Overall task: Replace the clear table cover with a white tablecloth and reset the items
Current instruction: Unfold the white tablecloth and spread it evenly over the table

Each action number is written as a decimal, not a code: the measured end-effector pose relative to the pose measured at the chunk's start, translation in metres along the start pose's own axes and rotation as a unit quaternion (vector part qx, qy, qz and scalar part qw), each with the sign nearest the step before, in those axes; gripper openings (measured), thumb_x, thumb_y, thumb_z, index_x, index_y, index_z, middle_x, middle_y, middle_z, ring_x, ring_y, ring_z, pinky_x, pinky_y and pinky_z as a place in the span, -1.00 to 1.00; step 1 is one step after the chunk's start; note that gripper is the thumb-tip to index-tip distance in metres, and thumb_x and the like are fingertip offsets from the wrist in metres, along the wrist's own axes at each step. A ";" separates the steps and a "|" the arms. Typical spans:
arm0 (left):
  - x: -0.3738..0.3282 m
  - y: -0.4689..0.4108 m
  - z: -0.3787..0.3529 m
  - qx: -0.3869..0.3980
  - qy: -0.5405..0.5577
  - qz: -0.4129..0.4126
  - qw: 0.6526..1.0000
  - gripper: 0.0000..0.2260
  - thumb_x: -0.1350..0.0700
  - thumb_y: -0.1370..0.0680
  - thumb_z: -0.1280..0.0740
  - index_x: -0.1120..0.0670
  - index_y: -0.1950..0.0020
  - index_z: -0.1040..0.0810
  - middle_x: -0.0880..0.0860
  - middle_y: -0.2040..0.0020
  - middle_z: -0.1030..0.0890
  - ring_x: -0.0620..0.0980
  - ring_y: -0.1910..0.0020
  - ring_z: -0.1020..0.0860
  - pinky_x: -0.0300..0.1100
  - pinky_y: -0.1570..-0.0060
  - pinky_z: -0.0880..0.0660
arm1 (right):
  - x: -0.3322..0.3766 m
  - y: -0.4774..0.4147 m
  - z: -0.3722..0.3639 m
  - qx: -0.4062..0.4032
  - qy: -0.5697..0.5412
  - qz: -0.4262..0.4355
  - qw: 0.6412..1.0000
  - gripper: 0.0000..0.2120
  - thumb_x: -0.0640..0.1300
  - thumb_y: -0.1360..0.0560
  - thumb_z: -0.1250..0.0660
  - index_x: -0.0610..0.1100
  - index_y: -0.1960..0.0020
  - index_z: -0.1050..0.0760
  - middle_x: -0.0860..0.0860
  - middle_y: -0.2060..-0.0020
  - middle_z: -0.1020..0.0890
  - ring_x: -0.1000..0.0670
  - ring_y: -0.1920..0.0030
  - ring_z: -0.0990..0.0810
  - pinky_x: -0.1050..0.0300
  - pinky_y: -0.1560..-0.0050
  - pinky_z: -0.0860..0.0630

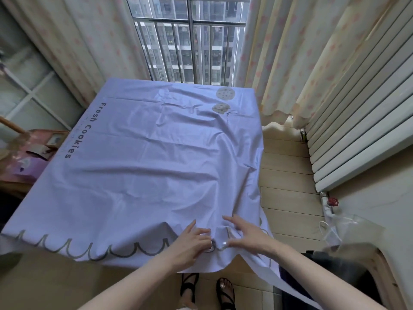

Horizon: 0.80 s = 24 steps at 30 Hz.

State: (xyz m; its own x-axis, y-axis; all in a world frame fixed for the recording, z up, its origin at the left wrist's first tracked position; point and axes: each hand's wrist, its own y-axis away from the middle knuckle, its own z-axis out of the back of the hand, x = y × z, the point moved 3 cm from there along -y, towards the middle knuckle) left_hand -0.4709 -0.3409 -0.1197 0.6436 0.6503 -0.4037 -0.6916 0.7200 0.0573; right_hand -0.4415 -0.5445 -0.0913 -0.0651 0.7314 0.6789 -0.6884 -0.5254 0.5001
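Note:
A white tablecloth [143, 166] printed with "Fresh Cookies", two cookie pictures and a dark scalloped border covers the whole table, wrinkled in the middle. At its near edge my left hand [192, 240] pinches a fold of the cloth between thumb and fingers. My right hand [243, 234] lies just to its right, fingers spread forward, thumb and palm holding bunched cloth. The cloth's near right corner hangs off the table toward the floor. No clear cover and no table items are visible.
A barred window [190, 41] with patterned curtains stands behind the table. A white radiator [362, 130] lines the right wall above wooden floor [288, 180]. Pink clutter [29, 151] sits at the left. A dark chair or seat [330, 271] and clear plastic bag [348, 229] are near right.

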 end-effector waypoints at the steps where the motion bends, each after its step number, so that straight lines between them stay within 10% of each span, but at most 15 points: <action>1: -0.001 0.001 -0.002 -0.019 -0.022 -0.007 1.000 -0.86 0.14 -0.46 -0.14 -0.12 0.14 -0.30 -0.18 0.01 -0.59 -0.06 -0.26 -0.47 0.22 -0.33 -0.29 | 0.002 0.001 -0.003 0.023 0.023 -0.021 0.999 -0.31 0.08 -0.42 -0.39 0.08 -0.47 -0.20 0.12 -0.40 -0.31 0.06 -0.39 -0.31 0.15 -0.32 -0.27; 5: 0.002 0.016 -0.001 -0.044 -0.052 0.084 0.994 -0.81 -0.11 -0.49 -0.21 -0.16 -0.09 -0.45 -0.06 -0.32 -0.50 0.00 -0.37 -0.31 0.15 -0.32 -0.09 | 0.001 0.014 -0.018 -0.036 0.149 -0.031 0.988 -0.75 -0.24 -0.36 -0.18 -0.10 -0.04 -0.38 -0.08 0.09 -0.57 -0.16 0.01 -0.54 0.06 0.20 -0.36; 8: 0.009 0.031 -0.001 -0.007 -0.074 0.208 0.975 -0.38 -0.21 -0.33 -0.40 -0.03 -0.33 -0.37 0.10 -0.37 -0.44 0.10 -0.39 -0.24 0.17 -0.33 -0.10 | -0.001 0.035 -0.037 -0.034 0.262 0.034 0.964 -0.55 -0.31 -0.03 -0.32 -0.01 0.20 -0.20 0.03 0.51 -0.44 -0.08 0.50 -0.43 0.12 0.52 -0.04; 12: 0.024 0.042 0.001 0.032 -0.044 0.391 0.919 0.03 -0.17 -0.18 -0.57 0.17 -0.49 -0.15 0.19 -0.50 -0.18 0.27 -0.46 -0.16 0.39 -0.28 -0.24 | -0.002 0.050 -0.039 -0.076 0.378 0.044 0.922 -0.57 -0.26 0.33 -0.27 -0.11 0.44 -0.45 -0.02 0.75 -0.30 -0.11 0.67 0.04 0.15 0.37 0.38; 14: 0.029 0.046 0.000 0.053 0.026 0.456 0.888 0.03 -0.17 -0.38 -0.44 0.10 -0.55 0.21 0.11 -0.55 0.20 0.20 -0.53 0.15 0.29 -0.40 0.08 | 0.018 0.060 -0.035 -0.051 0.428 0.019 0.902 -0.58 -0.26 0.31 -0.35 -0.31 0.44 -0.52 -0.04 0.67 -0.41 -0.09 0.63 0.15 0.20 0.35 0.35; 16: 0.036 0.051 -0.005 0.111 0.081 0.473 0.871 0.02 -0.17 -0.43 -0.39 0.06 -0.52 0.34 0.05 -0.53 0.33 0.15 -0.52 0.25 0.25 -0.42 0.11 | 0.032 0.067 -0.038 0.097 0.437 -0.009 0.894 -0.55 -0.21 -0.19 -0.49 -0.42 0.00 -0.53 -0.27 0.22 -0.60 -0.14 0.55 -0.23 0.18 0.46 0.14; 19: 0.043 0.061 -0.013 0.201 0.079 0.430 0.877 -0.02 -0.15 -0.48 -0.36 0.10 -0.52 0.33 0.03 -0.52 0.37 0.14 -0.51 0.29 0.28 -0.40 0.04 | 0.028 0.060 -0.044 0.154 0.352 -0.085 0.919 -0.64 -0.03 -0.57 -0.20 -0.32 -0.17 -0.44 -0.28 -0.09 -0.55 -0.18 0.14 -0.47 0.17 0.43 -0.07; 24: 0.045 0.081 -0.027 0.212 -0.009 0.348 0.913 -0.01 -0.22 -0.46 -0.32 -0.03 -0.46 0.45 -0.03 -0.41 0.54 0.19 -0.47 0.38 0.37 -0.36 0.02 | 0.005 0.030 -0.055 -0.135 0.229 -0.088 0.960 -0.67 -0.08 -0.42 -0.37 -0.07 -0.18 -0.51 -0.10 -0.08 -0.58 -0.19 -0.04 -0.59 0.03 0.17 -0.50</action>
State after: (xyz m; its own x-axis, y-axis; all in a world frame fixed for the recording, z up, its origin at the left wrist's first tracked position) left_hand -0.5069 -0.2600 -0.1583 0.1045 0.9873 -0.1199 -0.7483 0.1575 0.6444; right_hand -0.5020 -0.5324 -0.1022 -0.1982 0.9453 0.2589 -0.8761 -0.2893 0.3857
